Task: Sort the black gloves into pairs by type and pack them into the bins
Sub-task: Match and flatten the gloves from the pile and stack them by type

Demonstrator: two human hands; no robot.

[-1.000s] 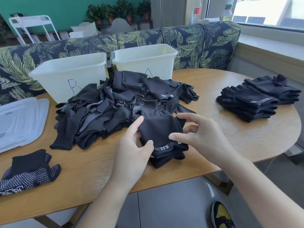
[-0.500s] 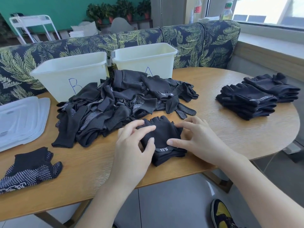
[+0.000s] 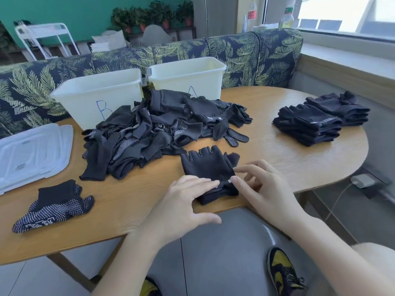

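A stacked pair of black fingerless gloves (image 3: 208, 165) lies flat near the table's front edge. My left hand (image 3: 183, 206) rests beside it with straight fingertips touching the cuff. My right hand (image 3: 263, 189) hovers at the cuff's right end, fingers spread and loosely bent, index tip touching the cuff. Behind lies a mixed heap of black gloves (image 3: 154, 133), some with white dots. Two neat stacks of fingerless gloves (image 3: 316, 122) sit at the right. A folded dotted pair (image 3: 55, 206) lies front left. White bins marked B (image 3: 96, 97) and A (image 3: 188, 77) stand at the back.
Clear plastic lids (image 3: 32, 152) are stacked at the table's left. A leaf-patterned sofa (image 3: 256, 54) runs behind the bins. The wooden table (image 3: 288, 167) curves round at the right. A power adapter (image 3: 361, 181) lies on the floor at right, and my shoe (image 3: 280, 268) shows below.
The fingerless pair went from lifted in both hands to lying flat on the table. Both hands let go and slid back to its cuff edge.
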